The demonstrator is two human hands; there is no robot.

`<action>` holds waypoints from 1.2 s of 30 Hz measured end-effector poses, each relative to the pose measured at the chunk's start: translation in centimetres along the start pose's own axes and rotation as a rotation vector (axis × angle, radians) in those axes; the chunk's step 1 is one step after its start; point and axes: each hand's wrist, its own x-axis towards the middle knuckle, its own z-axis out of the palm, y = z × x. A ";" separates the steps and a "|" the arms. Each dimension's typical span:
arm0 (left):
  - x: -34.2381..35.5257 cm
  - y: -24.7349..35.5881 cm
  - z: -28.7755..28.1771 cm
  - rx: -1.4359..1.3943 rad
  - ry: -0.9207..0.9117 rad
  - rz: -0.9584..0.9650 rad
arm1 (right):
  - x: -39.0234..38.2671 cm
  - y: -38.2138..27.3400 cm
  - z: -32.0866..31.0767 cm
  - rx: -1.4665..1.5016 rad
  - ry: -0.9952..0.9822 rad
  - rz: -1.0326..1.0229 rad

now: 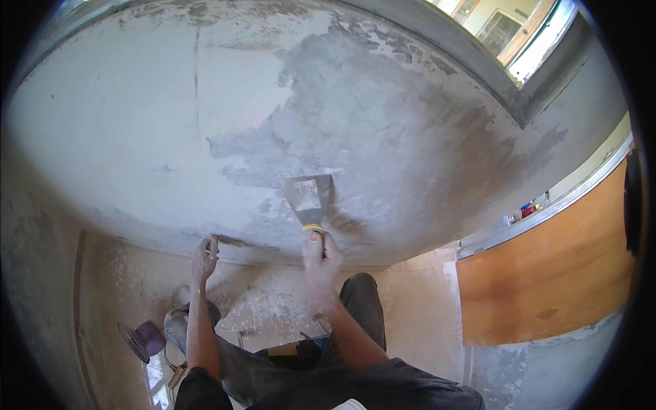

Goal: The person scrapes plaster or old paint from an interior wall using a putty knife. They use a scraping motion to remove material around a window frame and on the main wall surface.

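Head-worn fisheye cam, L of pr, v. wide, looking down + fwd past wearer's knees (362, 295), wall (137, 116) near ahead, floor (420, 294) below

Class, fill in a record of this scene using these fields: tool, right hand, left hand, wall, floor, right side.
Tool: scraper with a wide, flared metal blade and a yellow band at its neck
Right hand: this hand grips the scraper's handle, blade pointing toward the wall
Left hand: this hand is raised by the wall's lower part; contact unclear
Wall: this wall is whitish, with a large, uneven grey patch
Floor: this floor has pale marks
Right side: orange-brown wooden panel
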 end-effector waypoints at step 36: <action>-0.1 -0.3 0.6 0.056 0.013 -0.040 | 8.2 -22.1 -10.7 -1.475 -0.338 -0.537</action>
